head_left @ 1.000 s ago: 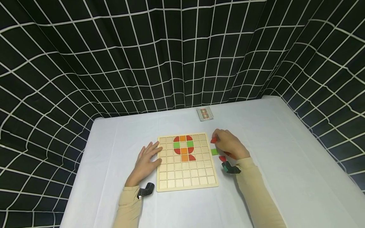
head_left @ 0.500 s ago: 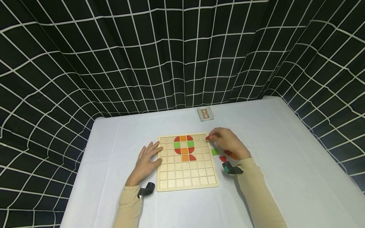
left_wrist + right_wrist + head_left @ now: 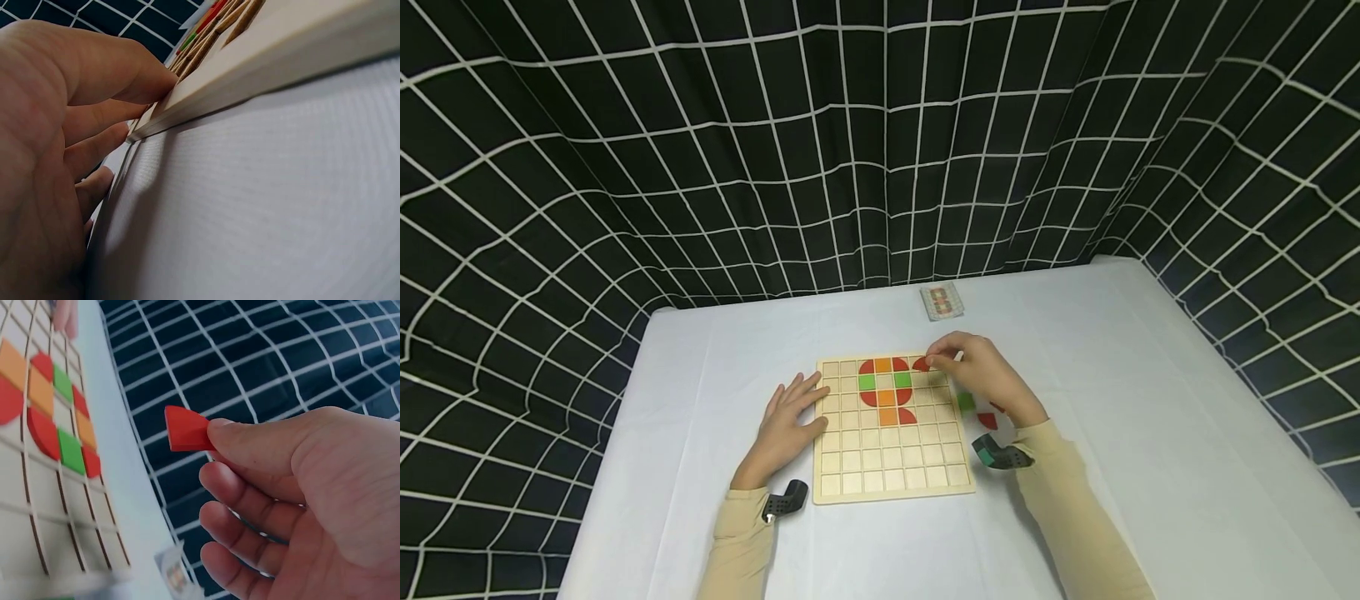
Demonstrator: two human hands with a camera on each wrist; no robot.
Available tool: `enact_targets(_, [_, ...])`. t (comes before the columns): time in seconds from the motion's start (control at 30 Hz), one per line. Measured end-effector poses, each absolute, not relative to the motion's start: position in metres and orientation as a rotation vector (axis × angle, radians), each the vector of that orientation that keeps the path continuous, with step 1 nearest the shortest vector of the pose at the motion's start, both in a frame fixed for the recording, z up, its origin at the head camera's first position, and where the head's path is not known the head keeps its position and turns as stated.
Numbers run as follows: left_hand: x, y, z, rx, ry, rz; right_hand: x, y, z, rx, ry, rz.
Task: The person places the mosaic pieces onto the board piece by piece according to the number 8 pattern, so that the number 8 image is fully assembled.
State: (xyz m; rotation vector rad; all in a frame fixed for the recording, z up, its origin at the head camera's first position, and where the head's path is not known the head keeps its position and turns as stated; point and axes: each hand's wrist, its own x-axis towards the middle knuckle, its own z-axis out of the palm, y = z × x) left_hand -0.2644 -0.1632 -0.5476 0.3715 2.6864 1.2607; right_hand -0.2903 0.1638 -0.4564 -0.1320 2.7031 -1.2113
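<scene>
- While the person's left hand [image 3: 784, 429] lay with thumb and fingers spread, touching the left rim of the square, pale wooden grid board [image 3: 852, 459], it presumably steadied the board against sliding.
- The right hand [image 3: 992, 382] pinched a flat, red, quarter-circle tile [image 3: 186, 430] between thumb and finger; gripping it at one end probably kept its straight edges exposed and easy to orient.
- A green square tile [image 3: 965, 402] and a loose red rounded tile [image 3: 987, 421] lay on the white-covered table [image 3: 715, 354] beside the board's right rim, apparently for the right hand's convenience.
- A small printed card [image 3: 942, 301] lay beyond the board, pattern upward, perhaps for easy viewing.
- The pinched tile was above the board's far right portion, right of the seated orange square tiles [image 3: 887, 398], and well apart from the left hand.
</scene>
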Motion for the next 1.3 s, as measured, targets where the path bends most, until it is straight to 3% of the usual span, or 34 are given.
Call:
enact_targets(0.4, [-0.264,-0.163,-0.549,0.376,2.703,1.279,-0.291,0.130,-0.451,-0.495,2.699,-1.153])
enact_targets(1.3, [-0.264,-0.163,-0.547,0.363,2.685,1.281,-0.290,0.093,-0.481,-0.600,2.637,-0.980])
